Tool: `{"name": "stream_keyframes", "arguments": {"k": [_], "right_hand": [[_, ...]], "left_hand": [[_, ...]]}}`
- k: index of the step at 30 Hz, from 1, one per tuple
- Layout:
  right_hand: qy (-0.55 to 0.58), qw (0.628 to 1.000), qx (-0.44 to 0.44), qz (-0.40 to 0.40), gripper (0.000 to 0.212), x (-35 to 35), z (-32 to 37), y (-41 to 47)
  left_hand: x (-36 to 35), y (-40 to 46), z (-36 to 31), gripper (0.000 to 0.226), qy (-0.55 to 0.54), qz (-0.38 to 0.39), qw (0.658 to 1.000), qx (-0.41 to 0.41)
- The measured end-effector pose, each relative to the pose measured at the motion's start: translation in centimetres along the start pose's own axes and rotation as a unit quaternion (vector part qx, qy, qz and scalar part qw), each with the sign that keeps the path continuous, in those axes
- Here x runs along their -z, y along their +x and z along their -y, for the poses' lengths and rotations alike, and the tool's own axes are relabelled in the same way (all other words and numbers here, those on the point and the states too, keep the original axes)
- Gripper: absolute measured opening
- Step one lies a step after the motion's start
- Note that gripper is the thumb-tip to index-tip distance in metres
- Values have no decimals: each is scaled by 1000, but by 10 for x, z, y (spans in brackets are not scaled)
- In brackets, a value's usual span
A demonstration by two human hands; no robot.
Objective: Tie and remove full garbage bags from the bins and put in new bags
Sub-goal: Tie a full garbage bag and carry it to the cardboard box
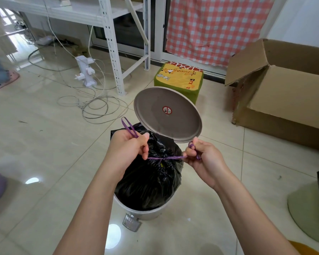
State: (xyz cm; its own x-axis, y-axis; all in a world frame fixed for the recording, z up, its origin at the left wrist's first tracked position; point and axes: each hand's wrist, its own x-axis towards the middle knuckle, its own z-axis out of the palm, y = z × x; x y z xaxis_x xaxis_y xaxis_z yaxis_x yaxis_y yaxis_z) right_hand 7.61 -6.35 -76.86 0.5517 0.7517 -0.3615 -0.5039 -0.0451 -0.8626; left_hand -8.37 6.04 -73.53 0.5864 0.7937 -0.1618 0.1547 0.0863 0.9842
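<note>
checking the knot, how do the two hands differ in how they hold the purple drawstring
The left hand grips the purple drawstring in a fist, with a long loop sticking up above it; the right hand pinches it, showing only a short loop. The left hand is over the black bag; the right is off to its side. Both pull the crossed string taut, in opposite directions.

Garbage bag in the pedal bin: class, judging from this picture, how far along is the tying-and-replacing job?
Done: the black garbage bag is gathered shut at its mouth. In hand: the left hand and right hand pull the purple drawstring ends apart, crossed over the bag. Left: finishing the knot, lifting the bag from the bin, fitting a new one.
</note>
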Motion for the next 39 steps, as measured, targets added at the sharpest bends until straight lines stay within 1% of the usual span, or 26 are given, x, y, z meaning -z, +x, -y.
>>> {"name": "stream_keyframes", "arguments": {"k": [1,3,6,8,9,11,13,16,19,21,22,24,27,30,31,33,36,39], "right_hand": [[3,1000,13,0,36,-2,0,0],[20,999,45,9,37,-5,5,-2],[50,994,84,50,37,-10,14,-6],[44,991,106,66,39,-15,14,-10],[30,991,114,63,39,-18,14,-11],[-3,992,121,42,37,-21,12,-12],[-16,993,118,21,35,-21,12,-11],[-18,993,113,9,34,-18,13,-12],[-47,991,126,26,35,-18,18,-15],[-73,985,149,46,36,-19,24,-19],[-87,981,162,55,36,-21,27,-21],[-112,973,187,71,35,-26,32,-24],[-139,962,214,95,31,-36,36,-26],[-166,953,222,122,27,-42,35,-25],[-178,950,225,127,27,-42,34,-25],[-224,939,234,113,29,-39,32,-24],[-336,906,247,76,24,-29,27,-23],[-411,876,237,84,18,-21,20,-23]], "left_hand": [[-2,0,0,32,-14,-4,1000,-9],[-4,0,-1,29,-75,8,997,-25],[-7,-2,-2,23,-185,72,980,-18],[-11,-3,-1,17,-228,111,967,-3],[-12,-3,0,17,-219,115,969,-1],[-15,-3,4,23,-147,94,985,-1],[-16,-2,6,19,-69,80,994,-2],[-19,-3,8,15,5,82,997,-14],[-17,-4,9,14,56,85,994,-37],[-15,-6,8,5,60,109,992,-37],[-15,-7,8,4,56,123,990,-33],[-15,-9,7,10,54,141,988,-28],[-18,-12,4,15,75,133,987,-44],[-22,-12,3,10,91,109,987,-73],[-23,-12,3,12,100,102,987,-79],[-21,-11,4,13,110,94,986,-79],[-17,-9,6,10,100,95,988,-71],[-14,-8,8,10,83,110,988,-70]]}}
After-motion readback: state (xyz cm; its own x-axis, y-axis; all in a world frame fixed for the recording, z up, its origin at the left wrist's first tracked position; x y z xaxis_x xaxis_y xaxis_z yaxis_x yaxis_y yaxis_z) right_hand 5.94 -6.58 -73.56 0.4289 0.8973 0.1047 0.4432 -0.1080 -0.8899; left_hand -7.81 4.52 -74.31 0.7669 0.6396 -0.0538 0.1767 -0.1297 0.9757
